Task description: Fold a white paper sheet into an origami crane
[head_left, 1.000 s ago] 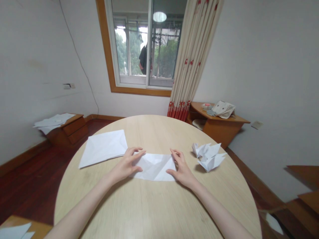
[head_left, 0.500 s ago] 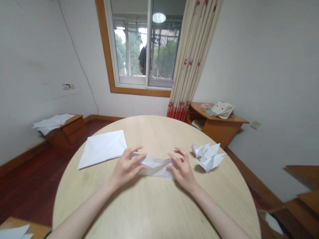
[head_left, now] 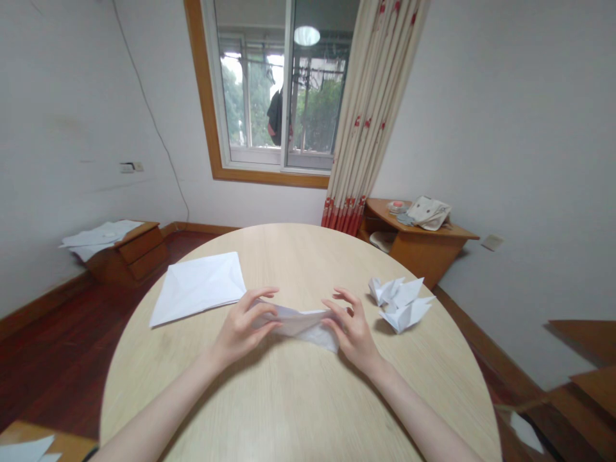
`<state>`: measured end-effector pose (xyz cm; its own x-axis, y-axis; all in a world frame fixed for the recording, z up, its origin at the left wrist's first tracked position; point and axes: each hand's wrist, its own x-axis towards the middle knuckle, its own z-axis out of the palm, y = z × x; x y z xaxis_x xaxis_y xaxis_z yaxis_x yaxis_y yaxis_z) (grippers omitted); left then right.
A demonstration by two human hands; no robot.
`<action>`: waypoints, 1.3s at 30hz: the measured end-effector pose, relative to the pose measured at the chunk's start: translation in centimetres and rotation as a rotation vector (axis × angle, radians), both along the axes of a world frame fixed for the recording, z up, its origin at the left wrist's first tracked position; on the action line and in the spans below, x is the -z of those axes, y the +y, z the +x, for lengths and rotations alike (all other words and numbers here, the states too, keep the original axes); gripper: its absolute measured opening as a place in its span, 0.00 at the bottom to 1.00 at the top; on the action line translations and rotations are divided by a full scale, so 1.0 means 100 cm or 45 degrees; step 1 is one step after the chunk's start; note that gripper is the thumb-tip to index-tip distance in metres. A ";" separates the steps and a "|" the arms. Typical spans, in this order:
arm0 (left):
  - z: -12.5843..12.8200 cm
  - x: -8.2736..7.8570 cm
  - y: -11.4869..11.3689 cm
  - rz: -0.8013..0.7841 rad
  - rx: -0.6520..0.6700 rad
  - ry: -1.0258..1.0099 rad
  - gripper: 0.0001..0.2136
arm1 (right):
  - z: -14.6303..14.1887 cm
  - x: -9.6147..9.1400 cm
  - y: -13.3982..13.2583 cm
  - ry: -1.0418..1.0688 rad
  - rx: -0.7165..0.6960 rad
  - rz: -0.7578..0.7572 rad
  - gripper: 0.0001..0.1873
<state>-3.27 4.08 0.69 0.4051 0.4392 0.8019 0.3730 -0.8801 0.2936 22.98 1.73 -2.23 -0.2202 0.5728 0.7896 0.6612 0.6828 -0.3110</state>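
Observation:
A creased white paper sheet (head_left: 298,323) is lifted just off the round wooden table (head_left: 298,398), folded into a narrow shape between my hands. My left hand (head_left: 243,324) pinches its left end with thumb and fingers. My right hand (head_left: 353,327) pinches its right end, the other fingers curled above it. Both hands are near the middle of the table.
A stack of white sheets (head_left: 199,285) lies on the table to the left. Folded paper figures (head_left: 402,301) sit at the right. A low wooden cabinet (head_left: 122,247) with papers stands at the left wall, and a side table (head_left: 423,240) with a bag at the right.
The paper lay flat under my fingers a second ago. Both hands have gathered it, lifted its ends and pushed them closer, so it now folds up between them.

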 end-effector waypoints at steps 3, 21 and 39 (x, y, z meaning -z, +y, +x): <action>0.000 -0.001 0.001 -0.007 0.016 0.038 0.04 | -0.001 -0.002 -0.001 0.012 -0.020 0.001 0.22; -0.003 -0.016 -0.007 -0.241 0.035 0.410 0.13 | -0.005 -0.008 -0.011 -0.081 -0.115 0.101 0.27; -0.002 -0.018 -0.011 -0.183 -0.023 0.544 0.24 | -0.010 -0.014 -0.018 -0.157 -0.182 0.078 0.31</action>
